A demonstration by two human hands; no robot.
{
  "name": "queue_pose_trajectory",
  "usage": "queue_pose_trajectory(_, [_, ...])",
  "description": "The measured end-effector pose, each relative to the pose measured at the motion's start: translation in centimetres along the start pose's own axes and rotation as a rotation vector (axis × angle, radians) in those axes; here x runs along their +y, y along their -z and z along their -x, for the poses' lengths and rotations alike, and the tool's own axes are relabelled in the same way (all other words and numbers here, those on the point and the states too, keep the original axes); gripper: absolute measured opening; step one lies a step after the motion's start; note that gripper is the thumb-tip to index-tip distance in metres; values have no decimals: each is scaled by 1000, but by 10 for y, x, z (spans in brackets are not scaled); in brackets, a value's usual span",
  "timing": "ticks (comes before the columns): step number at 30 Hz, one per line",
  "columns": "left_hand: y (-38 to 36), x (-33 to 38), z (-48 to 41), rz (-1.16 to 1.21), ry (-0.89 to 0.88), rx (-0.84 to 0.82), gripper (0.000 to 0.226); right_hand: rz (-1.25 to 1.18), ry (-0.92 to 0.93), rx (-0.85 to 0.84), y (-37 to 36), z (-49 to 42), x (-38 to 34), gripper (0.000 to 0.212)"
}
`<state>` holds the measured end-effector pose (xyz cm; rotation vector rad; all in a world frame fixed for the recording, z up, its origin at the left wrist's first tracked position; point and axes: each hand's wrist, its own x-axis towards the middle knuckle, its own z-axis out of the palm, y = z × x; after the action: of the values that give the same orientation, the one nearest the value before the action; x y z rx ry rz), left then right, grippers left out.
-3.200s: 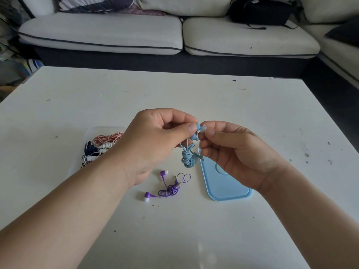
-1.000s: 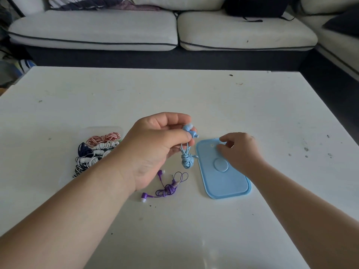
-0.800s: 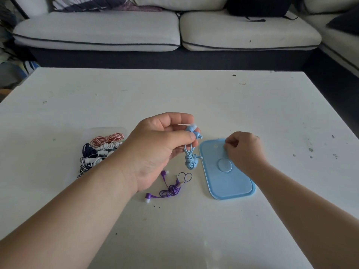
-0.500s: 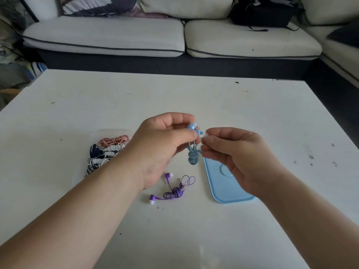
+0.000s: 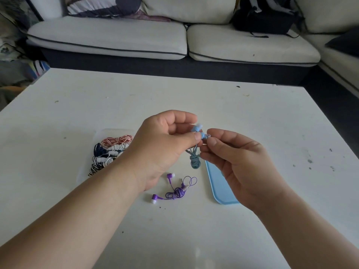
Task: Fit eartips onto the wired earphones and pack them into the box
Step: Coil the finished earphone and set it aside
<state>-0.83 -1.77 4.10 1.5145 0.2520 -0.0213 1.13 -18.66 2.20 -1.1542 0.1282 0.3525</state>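
Observation:
My left hand (image 5: 161, 150) pinches the blue wired earphones (image 5: 194, 162) by their earbuds above the table, and the coiled cable hangs below. My right hand (image 5: 239, 164) pinches a small pale eartip (image 5: 207, 136) against the lower blue earbud. A purple pair of earphones (image 5: 177, 192) lies on the table below my hands. The blue lid (image 5: 217, 183) lies flat under my right hand, partly hidden. A clear box (image 5: 108, 152) at the left holds several coiled earphones.
The white table (image 5: 252, 117) spreads wide around my hands, with small dark specks on its right side. A light sofa (image 5: 174, 39) stands behind the far edge, with a black bag (image 5: 262, 18) on it.
My right hand went down to the blue lid, then rose back to the earbuds with an eartip. My left hand kept the blue earphones in the same spot.

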Motion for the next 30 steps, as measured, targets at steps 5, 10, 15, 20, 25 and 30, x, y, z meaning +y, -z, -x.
queue_pose_trajectory(5, [-2, -4, -4, -29, -33, 31, 25, 78, 49, -25, 2, -4, -1, 15])
queue_pose_trajectory(10, [-5, -5, -5, -21, -24, 1, 24, 119, 68, -59, 6, -8, -3, 15])
queue_pose_trajectory(15, [-5, -3, -4, -1, -13, -27, 23, 81, 8, -140, 14, -11, -8, 25])
queue_pose_trajectory(20, [-7, -5, -5, 1, -5, -40, 23, 105, -28, -191, 18, -12, -10, 26])
queue_pose_trajectory(25, [-7, -6, -5, -33, -17, -46, 23, 122, -44, -207, 21, -13, -10, 25])
queue_pose_trajectory(30, [-5, -7, -5, -51, -11, -69, 24, 101, -122, -207, 23, -15, -10, 24])
